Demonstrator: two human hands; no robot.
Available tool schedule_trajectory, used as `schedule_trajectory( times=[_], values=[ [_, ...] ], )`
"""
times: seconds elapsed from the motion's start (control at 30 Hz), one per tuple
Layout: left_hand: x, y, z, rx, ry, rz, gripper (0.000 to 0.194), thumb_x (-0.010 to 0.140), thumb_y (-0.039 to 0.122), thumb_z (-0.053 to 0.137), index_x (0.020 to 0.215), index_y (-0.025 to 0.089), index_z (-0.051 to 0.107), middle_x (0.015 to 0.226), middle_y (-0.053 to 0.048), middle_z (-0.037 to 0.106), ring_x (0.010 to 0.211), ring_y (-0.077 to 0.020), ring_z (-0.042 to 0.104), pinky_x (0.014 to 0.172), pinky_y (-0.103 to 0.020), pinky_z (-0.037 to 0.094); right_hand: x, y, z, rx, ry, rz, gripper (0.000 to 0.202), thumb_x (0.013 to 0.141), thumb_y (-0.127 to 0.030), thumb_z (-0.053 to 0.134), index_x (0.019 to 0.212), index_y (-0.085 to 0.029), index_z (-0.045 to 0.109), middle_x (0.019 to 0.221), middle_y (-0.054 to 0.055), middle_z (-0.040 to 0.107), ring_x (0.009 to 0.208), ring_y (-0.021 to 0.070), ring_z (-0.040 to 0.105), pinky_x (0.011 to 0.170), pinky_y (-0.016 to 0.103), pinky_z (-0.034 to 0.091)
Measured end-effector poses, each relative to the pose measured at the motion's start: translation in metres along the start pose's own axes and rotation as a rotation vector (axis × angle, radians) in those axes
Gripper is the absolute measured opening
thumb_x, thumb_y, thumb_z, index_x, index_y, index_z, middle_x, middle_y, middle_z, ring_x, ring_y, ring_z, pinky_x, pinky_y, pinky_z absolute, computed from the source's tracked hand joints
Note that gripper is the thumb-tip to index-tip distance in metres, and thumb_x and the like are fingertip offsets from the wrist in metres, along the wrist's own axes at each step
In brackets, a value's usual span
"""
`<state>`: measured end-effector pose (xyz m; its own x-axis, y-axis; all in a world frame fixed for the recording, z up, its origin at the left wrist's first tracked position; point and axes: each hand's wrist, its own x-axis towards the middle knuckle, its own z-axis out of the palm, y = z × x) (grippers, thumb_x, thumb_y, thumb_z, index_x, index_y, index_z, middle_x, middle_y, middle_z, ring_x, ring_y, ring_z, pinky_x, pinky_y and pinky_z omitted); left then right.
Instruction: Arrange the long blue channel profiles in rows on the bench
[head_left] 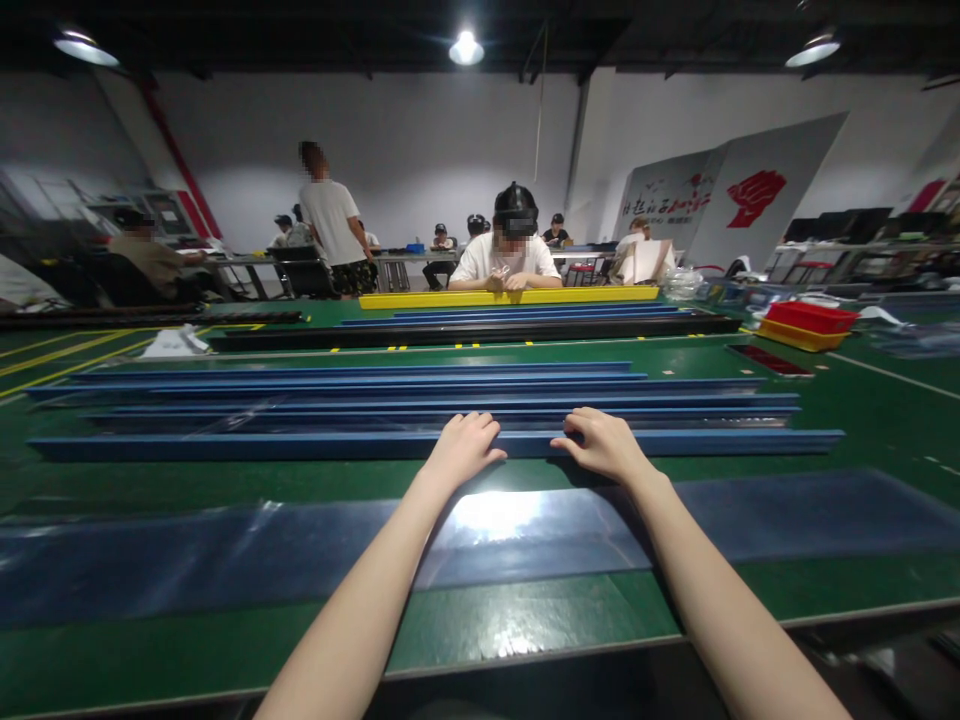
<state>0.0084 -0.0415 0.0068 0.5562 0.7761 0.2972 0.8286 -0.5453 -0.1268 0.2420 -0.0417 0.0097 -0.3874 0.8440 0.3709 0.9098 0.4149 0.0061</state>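
Several long blue U-shaped rails lie side by side across the green table. The nearest blue rail (240,447) has both of my hands at its middle. My left hand (469,445) wraps over it, fingers on the far side and thumb in front. About a hand's width to the right, my right hand (602,441) grips the same rail with curled fingers, its thumb along the front face. Under my forearms, a long clear plastic sleeve (315,545) lies flat and glossy. The far sides of the fingertips are hidden.
Beyond lie black rails (465,332) and a yellow rail (420,299), where a co-worker (506,255) sits. To the right are a phone (771,360) and red and yellow bins (810,322). White crumpled material (176,342) lies left. The table's near edge (540,655) runs below my forearms.
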Motion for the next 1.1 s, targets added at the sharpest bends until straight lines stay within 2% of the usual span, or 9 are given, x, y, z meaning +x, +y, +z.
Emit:
schedule_trajectory(
  times=[0.27,0.43,0.7,1.1],
  values=[
    [0.001,0.000,0.002,-0.010,0.003,0.008,0.019,0.080,0.036,0.057,0.085,0.018,0.055,0.095,-0.003,0.061,0.092,-0.0196,0.053,0.075,-0.030,0.038,0.001,-0.011,0.002,0.015,-0.103,-0.039,0.030,0.085,-0.043,0.042,0.090,-0.020,0.060,0.090,0.006,0.066,0.085,0.0181,0.059,0.066,0.024,0.035],
    [0.001,0.001,0.002,-0.014,0.000,0.013,0.018,0.080,0.035,0.057,0.085,0.018,0.055,0.094,-0.003,0.061,0.091,-0.0187,0.053,0.074,-0.029,0.038,0.002,-0.016,0.007,0.048,-0.108,-0.063,0.030,0.085,-0.042,0.043,0.099,-0.020,0.059,0.096,0.007,0.066,0.089,0.0185,0.059,0.071,0.025,0.038],
    [0.001,0.001,0.001,-0.019,-0.014,0.006,0.018,0.080,0.036,0.057,0.083,0.018,0.055,0.093,-0.003,0.062,0.090,-0.0191,0.055,0.074,-0.030,0.039,0.003,-0.016,0.008,0.102,-0.067,-0.100,0.030,0.085,-0.040,0.045,0.099,-0.018,0.059,0.103,0.008,0.063,0.096,0.0180,0.056,0.077,0.025,0.039],
    [0.001,0.001,0.000,-0.046,-0.024,-0.003,0.018,0.081,0.036,0.055,0.083,0.018,0.056,0.093,-0.004,0.062,0.090,-0.0197,0.056,0.072,-0.030,0.039,0.003,-0.018,0.008,0.105,-0.103,-0.092,0.032,0.083,-0.041,0.046,0.103,-0.019,0.059,0.101,0.009,0.064,0.093,0.0191,0.058,0.075,0.026,0.039]
  ],
)
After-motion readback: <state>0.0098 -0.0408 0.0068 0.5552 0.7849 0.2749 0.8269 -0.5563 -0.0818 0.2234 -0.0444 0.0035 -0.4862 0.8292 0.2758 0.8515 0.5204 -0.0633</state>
